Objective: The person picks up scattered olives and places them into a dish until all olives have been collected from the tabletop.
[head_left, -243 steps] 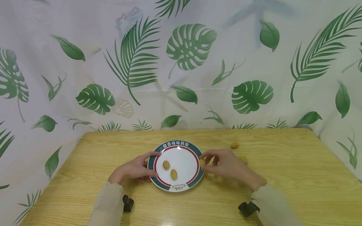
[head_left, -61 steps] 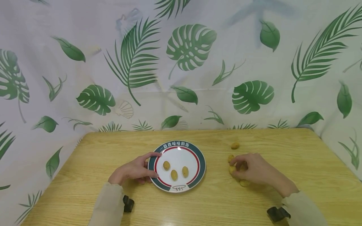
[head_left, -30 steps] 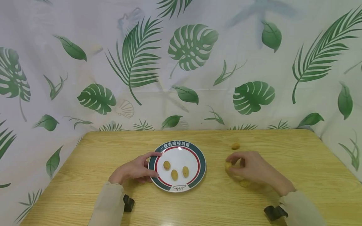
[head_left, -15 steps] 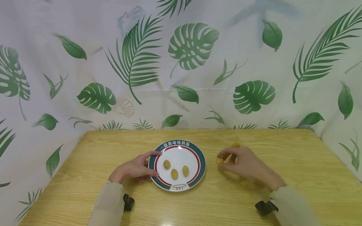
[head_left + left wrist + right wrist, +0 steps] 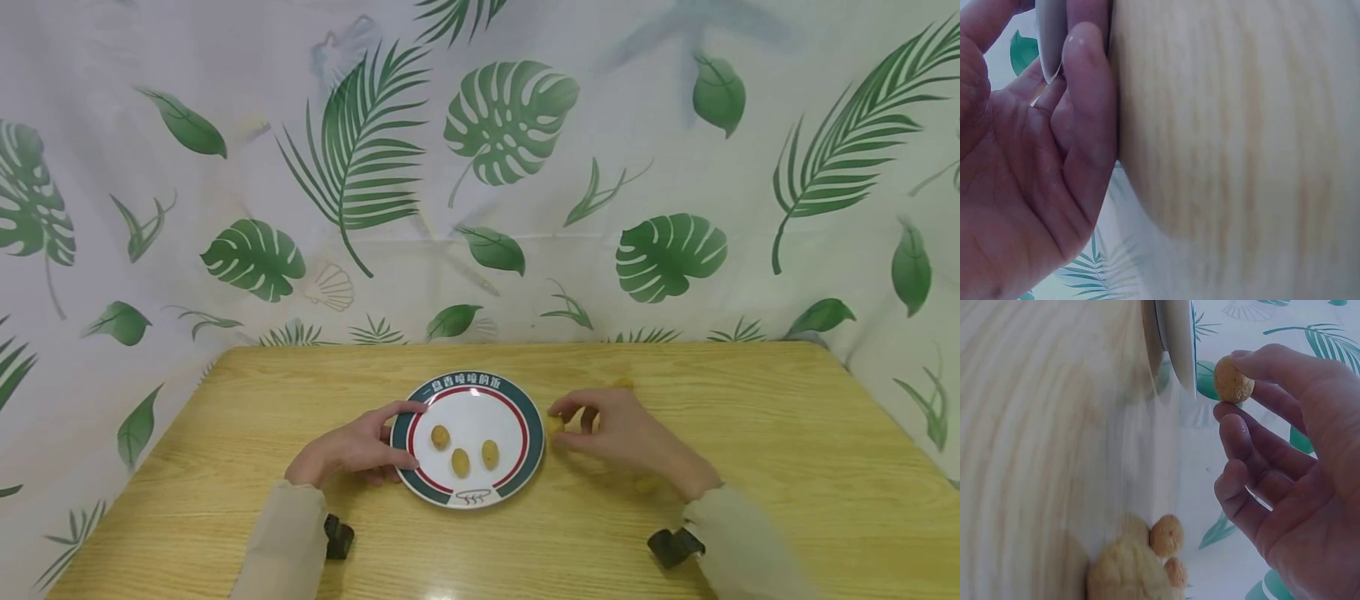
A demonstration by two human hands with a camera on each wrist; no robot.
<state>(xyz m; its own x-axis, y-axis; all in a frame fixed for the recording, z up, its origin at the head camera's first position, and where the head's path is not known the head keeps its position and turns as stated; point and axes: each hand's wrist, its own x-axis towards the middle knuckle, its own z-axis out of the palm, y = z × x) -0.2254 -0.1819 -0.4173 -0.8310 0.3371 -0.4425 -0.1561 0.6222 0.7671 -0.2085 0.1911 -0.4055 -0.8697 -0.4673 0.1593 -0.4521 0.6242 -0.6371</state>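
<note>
A round white plate (image 5: 533,437) with a dark green rim band and red ring lies on the table. My left hand (image 5: 352,446) grips its left edge, thumb and index finger over the rim, other fingers below. Three small yellow-brown potatoes rest on the plate: one at left (image 5: 440,437), one low in the middle (image 5: 460,462), one at right (image 5: 490,454). Just beside the right rim, my right hand (image 5: 626,429) pinches another small potato (image 5: 1232,381) between thumb and fingertips, raised off the table; in the head view fingers partly cover it.
On the wooden table (image 5: 787,433), right of the plate, lie more potatoes, one at the back (image 5: 624,383) and one under the right forearm (image 5: 647,483), both partly hidden. The right wrist view shows a near, large-looking potato (image 5: 1129,575). A leaf-print cloth (image 5: 525,275) hangs behind.
The potato my right hand held at the rim eight seconds ago now lies on the plate. That hand reached right, took another potato and carried it left. The left hand stays on the plate.
</note>
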